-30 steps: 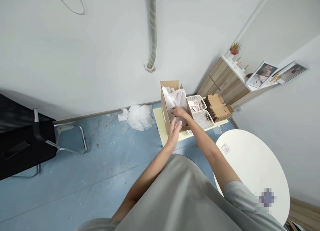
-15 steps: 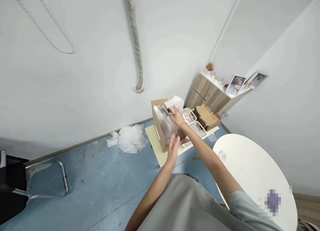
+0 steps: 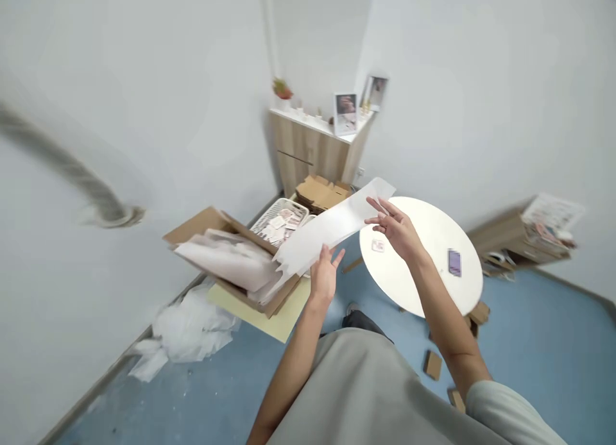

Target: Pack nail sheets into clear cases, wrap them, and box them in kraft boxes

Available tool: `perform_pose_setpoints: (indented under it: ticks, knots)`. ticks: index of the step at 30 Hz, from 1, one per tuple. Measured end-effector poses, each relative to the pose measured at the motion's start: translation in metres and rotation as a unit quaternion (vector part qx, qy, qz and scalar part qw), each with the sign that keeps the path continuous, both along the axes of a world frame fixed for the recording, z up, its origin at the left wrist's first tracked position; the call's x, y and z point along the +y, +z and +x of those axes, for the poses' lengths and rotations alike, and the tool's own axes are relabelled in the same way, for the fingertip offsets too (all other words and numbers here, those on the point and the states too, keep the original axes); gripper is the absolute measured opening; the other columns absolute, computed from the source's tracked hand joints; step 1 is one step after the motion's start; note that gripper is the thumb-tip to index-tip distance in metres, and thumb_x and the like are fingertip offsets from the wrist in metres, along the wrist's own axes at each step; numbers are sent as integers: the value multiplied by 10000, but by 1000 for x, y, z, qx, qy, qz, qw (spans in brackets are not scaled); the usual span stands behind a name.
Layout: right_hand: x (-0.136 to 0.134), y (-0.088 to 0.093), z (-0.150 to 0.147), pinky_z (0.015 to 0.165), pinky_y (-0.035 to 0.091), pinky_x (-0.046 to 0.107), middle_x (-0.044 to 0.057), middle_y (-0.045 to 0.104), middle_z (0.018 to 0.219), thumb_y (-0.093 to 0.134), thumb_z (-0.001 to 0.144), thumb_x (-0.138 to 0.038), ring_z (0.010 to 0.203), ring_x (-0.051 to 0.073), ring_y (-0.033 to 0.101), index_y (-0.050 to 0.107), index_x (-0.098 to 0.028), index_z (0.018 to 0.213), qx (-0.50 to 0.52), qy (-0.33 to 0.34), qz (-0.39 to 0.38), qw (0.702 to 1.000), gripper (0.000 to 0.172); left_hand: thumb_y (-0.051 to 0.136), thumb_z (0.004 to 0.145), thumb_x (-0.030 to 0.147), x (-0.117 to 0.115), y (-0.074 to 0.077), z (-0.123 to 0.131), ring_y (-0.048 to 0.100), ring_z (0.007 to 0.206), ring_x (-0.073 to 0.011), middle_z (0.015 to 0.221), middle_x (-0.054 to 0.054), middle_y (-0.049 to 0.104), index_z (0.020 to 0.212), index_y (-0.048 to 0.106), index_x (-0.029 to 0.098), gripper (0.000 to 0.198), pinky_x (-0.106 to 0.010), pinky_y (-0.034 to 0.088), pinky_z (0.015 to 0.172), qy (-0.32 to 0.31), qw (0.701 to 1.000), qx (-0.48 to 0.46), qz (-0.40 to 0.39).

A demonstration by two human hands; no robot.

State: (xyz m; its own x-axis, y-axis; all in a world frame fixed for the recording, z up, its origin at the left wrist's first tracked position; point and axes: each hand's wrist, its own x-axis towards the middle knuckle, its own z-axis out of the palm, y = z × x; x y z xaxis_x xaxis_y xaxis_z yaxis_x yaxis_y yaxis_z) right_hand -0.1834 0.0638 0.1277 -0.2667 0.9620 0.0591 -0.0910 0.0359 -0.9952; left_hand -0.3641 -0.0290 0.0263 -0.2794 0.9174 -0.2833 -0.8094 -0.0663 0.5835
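A long white packing foam sheet stretches through the air from the open cardboard box towards the round table. My right hand has the sheet's far end between its fingers, some of which are spread. Against the lower edge of the sheet, near the box, is my left hand, its fingers upright and the thumb apart; whether it touches the sheet I cannot tell. More white foam sheets fill the box, which sits on a pale yellow table.
Beside the box stand a white basket of small cards and some flattened brown cartons. The round white table bears a card and a phone. Crumpled foam lies by the wall; small brown boxes are on the floor.
My right hand has drawn a foam sheet out of the box and to the right. The left hand has left the box's side. My view has turned right.
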Motion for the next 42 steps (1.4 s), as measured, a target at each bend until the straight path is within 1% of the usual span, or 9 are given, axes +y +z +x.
perform_pose_setpoints:
  ticks: [8,14,19,23,29,32,35,39,42]
  knots:
    - [-56,-70,149,802,653,268,34,719,1553,923,861,-447,1040,193,812,824,-331,1257,95,-217,-158,959,424,794,980,273,78,-24,91,765,1301,-259,1346,-113,810,1263,758,204,293,-396,648,1087,-129,987,-14,-90]
    - [-40,-141,229,708,653,225,40,822,1363,906,863,-354,941,167,788,832,-281,1093,172,-350,-213,896,253,807,986,266,113,-55,160,782,1277,-284,1364,-110,805,1259,774,210,281,-450,640,1129,-222,966,87,-100]
    - [-7,-202,283,614,592,209,33,838,983,841,888,-341,721,123,713,826,-253,1072,179,-396,-274,858,205,819,990,300,144,-99,213,755,1329,-291,1476,-108,747,1347,745,217,373,-501,593,1220,-258,944,171,-112]
    - [-1,-257,319,516,461,224,-80,537,572,889,814,-415,507,92,494,813,-218,952,107,-402,-332,847,253,828,955,302,162,-145,244,768,1283,-288,1413,-136,773,1281,754,178,357,-503,606,1195,-283,910,259,-158]
    - [-26,-324,363,624,502,312,8,620,608,823,847,-583,635,183,601,676,-235,635,-132,-378,-365,841,433,906,652,146,182,-189,269,785,1128,-341,962,-108,835,856,779,162,241,-471,603,1103,-377,788,442,-204]
    - [-37,-341,374,963,588,419,135,800,933,833,840,-558,1143,334,691,690,-255,629,-258,-413,-303,819,396,833,708,175,197,-195,279,772,934,-300,719,-56,736,678,692,186,144,-400,617,921,-417,685,562,-201]
    - [-40,-346,373,1247,448,507,177,750,1433,792,880,-555,1564,370,442,675,-267,608,-286,-444,-207,823,412,788,741,161,216,-200,291,734,854,-287,611,-39,632,578,580,208,268,-365,575,815,-436,606,631,-211]
    - [-39,-349,363,1193,501,466,130,821,1307,664,977,-638,1405,326,628,715,-264,636,-157,-408,-227,870,508,740,745,85,242,-207,306,737,962,-323,689,-74,677,671,618,196,180,-364,547,847,-452,540,683,-194]
    - [-42,-358,357,1031,589,426,129,847,1153,658,953,-755,1168,299,741,843,-208,883,-31,-420,-313,851,581,694,740,29,262,-212,315,749,1087,-345,942,-144,799,922,743,129,213,-370,555,918,-476,472,725,-161]
